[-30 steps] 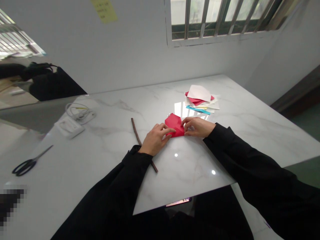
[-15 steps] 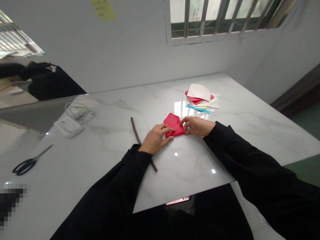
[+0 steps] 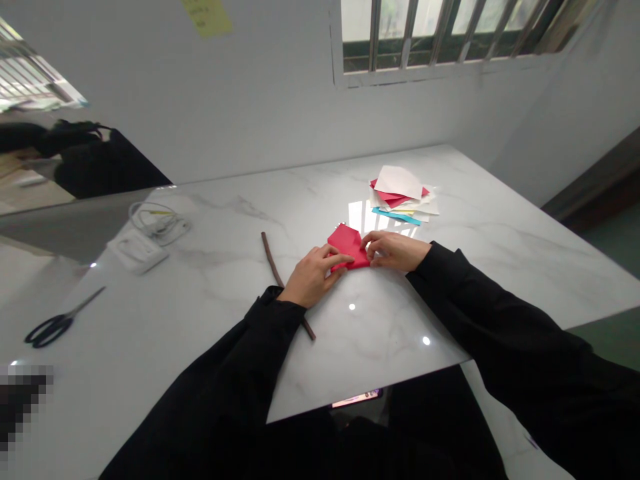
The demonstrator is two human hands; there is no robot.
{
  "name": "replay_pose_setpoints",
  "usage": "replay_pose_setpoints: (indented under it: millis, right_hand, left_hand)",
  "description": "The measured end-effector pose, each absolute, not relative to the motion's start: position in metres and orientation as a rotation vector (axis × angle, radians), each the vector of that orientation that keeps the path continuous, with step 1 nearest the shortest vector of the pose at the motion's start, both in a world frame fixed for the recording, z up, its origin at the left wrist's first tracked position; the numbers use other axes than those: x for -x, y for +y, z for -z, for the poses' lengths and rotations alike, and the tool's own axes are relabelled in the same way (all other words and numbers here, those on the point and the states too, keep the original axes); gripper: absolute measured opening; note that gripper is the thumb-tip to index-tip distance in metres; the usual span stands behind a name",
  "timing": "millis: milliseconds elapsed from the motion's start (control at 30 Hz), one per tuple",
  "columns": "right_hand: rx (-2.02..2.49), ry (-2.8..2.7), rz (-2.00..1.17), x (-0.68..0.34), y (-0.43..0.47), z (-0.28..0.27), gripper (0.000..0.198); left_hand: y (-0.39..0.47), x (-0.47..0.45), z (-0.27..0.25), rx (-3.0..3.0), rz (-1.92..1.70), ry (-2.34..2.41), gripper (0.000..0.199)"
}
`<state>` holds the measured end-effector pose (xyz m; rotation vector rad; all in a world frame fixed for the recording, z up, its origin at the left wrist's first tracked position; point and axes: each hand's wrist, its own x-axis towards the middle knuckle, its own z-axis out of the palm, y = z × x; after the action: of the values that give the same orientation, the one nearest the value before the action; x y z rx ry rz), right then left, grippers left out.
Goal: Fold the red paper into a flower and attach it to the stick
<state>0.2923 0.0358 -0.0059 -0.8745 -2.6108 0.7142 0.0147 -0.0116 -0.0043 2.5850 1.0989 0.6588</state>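
Note:
A folded piece of red paper (image 3: pixel 344 238) lies on the marble-patterned table between my hands. My left hand (image 3: pixel 311 273) grips its near left part, the index finger stretched across the top and the thumb at the near edge. From the other side, my right hand (image 3: pixel 393 251) pinches the right edge with fingers and thumb bent together. The near edge has a narrow fold, partly covered by my fingers. A thin brown stick (image 3: pixel 270 259) passes beneath my left wrist, its middle hidden by the hand and sleeve.
A stack of white, red and blue paper pieces (image 3: pixel 399 183) lies toward the back right. At left are black-handled scissors (image 3: pixel 56 327) and a white box (image 3: pixel 137 252) with a coiled white cable (image 3: pixel 159 223). A lit phone (image 3: pixel 357 399) shows below the table's front edge (image 3: pixel 367 393).
My left index finger has slid slightly to the right over the red paper, and the left thumb has drawn in a little. My right hand keeps nearly the same place.

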Motion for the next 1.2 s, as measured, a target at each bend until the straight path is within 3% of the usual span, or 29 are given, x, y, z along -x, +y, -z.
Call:
replay_pose_setpoints:
  millis: [733,1200]
  right_hand:
    - [0.977,-2.484,-0.626,-0.280,0.027,0.006,0.025]
    - [0.909,-2.514,-0.630,-0.281,0.027,0.011,0.021]
  left_hand:
    - [-0.012,-0.017,0.006,-2.540,-0.653,1.178,0.022]
    - [-0.011,-0.014,0.009,-2.549,-0.637,1.180,0.019]
